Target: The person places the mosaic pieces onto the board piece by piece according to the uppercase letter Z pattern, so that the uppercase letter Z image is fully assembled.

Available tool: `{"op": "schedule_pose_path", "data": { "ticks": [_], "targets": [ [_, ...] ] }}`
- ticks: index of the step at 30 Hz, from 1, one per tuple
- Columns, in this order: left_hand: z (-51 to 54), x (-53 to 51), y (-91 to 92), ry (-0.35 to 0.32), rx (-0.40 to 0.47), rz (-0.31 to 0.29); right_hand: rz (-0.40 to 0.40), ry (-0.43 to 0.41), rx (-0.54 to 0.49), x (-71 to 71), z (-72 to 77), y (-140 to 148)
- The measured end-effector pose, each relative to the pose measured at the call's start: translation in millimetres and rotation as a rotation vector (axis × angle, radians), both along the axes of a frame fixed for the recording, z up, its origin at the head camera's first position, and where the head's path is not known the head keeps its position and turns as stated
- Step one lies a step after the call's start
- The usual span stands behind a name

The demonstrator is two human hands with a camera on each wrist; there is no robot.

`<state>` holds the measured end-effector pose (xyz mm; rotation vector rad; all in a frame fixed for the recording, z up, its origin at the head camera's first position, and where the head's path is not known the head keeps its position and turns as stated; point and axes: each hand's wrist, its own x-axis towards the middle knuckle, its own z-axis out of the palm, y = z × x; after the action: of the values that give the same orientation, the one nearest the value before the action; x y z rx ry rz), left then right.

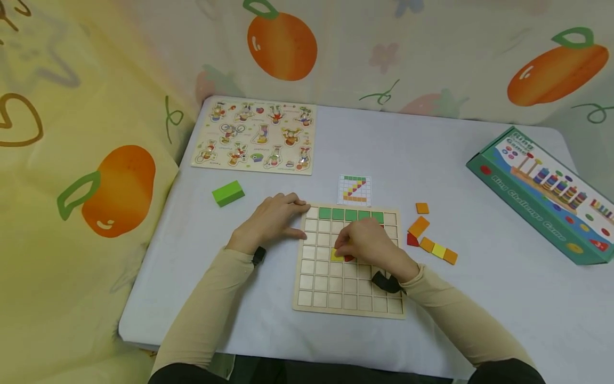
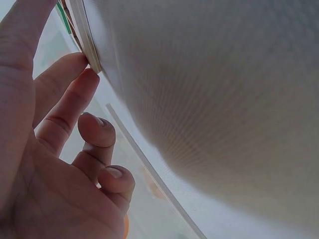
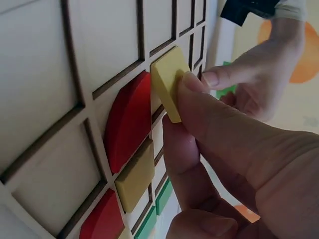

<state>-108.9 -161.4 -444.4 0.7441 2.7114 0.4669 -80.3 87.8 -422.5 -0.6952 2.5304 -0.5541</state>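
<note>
Our left hand [image 1: 273, 220] minds the wooden grid board [image 1: 320, 282], and a yellow tile [image 3: 165, 77] is pinched in our right hand [image 1: 371, 242].
At the board's 10 o'clock, our left hand is loose and open, fingertips touching the edge; a soft push there should stop the board from sliding. Near the middle, the yellow tile is tipped up, with a red piece [image 3: 130, 122] just beside it at 3 o'clock. Our right thumb and finger grip that tile. To fit it well, we should check the pattern card [image 1: 355, 190] at 12 o'clock, line up the corners, lay the tile flat and press gently, without bumping the red piece. Loose tiles [image 1: 419, 226] lie near the board, between 2 and 3 o'clock.
</note>
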Motion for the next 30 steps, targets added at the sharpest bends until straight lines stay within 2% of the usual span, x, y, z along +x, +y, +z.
{"op": "schedule_pose_path", "data": {
  "ticks": [5, 10, 14, 18, 24, 30],
  "targets": [
    [0.0, 0.2, -0.3, 0.009, -0.003, -0.003, -0.022, 0.043, 0.030, 1.4, -4.0, -3.6],
    [-0.2, 0.2, -0.3, 0.009, -0.002, -0.005, -0.055, 0.042, 0.026, 4.0, -6.8, -5.0],
    [0.2, 0.4, 0.0, 0.011, -0.002, -0.005, -0.020, 0.068, 0.017, 3.6, -7.4, -0.9],
    [0.3, 0.6, 0.4, 0.011, -0.008, -0.005, -0.027, 0.085, -0.019, 1.2, -4.7, 8.7],
    [-0.4, 1.0, 0.7, 0.020, -0.021, -0.007, -0.115, 0.115, -0.053, -3.5, -0.8, 29.8],
    [0.0, 1.4, 0.6, 0.022, -0.014, -0.008, -0.210, 0.089, -0.030, -5.5, -0.5, 54.6]
  ]
}}
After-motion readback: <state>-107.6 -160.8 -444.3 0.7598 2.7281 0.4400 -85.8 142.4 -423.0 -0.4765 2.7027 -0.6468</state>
